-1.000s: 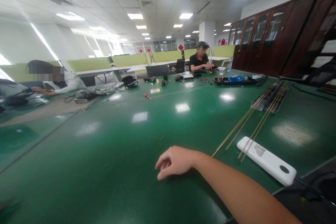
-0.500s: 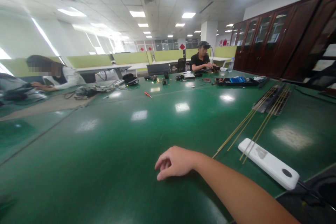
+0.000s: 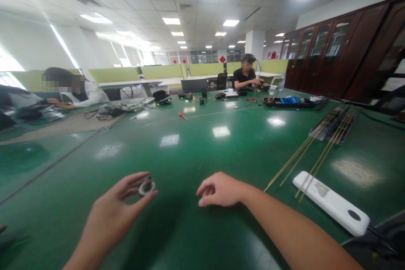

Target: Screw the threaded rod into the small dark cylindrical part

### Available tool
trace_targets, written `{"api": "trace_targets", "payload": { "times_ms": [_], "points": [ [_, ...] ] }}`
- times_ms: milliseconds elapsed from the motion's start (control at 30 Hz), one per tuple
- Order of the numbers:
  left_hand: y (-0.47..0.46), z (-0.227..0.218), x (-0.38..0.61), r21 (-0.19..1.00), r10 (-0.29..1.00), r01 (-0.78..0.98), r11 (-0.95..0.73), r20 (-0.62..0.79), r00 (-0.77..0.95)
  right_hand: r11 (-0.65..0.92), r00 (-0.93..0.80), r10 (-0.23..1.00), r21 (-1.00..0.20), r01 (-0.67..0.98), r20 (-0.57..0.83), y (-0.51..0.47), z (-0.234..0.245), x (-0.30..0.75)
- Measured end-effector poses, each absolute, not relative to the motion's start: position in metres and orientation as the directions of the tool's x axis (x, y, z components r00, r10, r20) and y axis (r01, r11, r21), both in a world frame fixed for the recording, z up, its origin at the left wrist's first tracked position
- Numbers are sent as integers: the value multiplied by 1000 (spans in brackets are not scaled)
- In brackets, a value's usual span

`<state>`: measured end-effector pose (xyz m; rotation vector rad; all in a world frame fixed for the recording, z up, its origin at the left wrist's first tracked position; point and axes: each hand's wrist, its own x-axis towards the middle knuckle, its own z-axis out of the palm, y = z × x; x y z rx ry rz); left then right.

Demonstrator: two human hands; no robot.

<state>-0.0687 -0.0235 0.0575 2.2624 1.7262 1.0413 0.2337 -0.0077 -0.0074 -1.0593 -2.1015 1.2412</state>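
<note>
My left hand (image 3: 122, 204) is raised over the green table at the lower left. Between its thumb and fingers it pinches a small round part (image 3: 147, 186) with a pale rim and a dark centre; its exact kind is too small and blurred to tell. My right hand (image 3: 219, 190) rests at the table's near middle, to the right of the left hand. Its fingers are loosely curled, with a gap between thumb and forefinger, and nothing shows in them. Both hands are apart from each other.
On the right lie a white power strip (image 3: 332, 202), thin brass-coloured rods (image 3: 292, 158) and dark metal rails (image 3: 337, 124). Farther off are a red screwdriver (image 3: 182, 115), a black tray (image 3: 289, 102) and small black parts. Two people sit at the table's far side and left.
My left hand has come into view from the lower left, holding the small round part. The right hand keeps its pose; the view has shifted slightly.
</note>
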Motion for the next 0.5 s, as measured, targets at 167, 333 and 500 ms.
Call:
{"api": "trace_targets", "payload": {
  "times_ms": [167,333,500],
  "points": [
    [7,44,6,392,720,612,-687,486,496,331,-391,913,-768,548,114,3,-9,248],
    [10,10,17,395,659,528,-752,477,582,385,-336,919,-645,660,205,5,-4,256],
    [13,-7,9,503,734,534,-680,454,506,431,-383,897,-624,652,220,-2,0,249]
  ]
}}
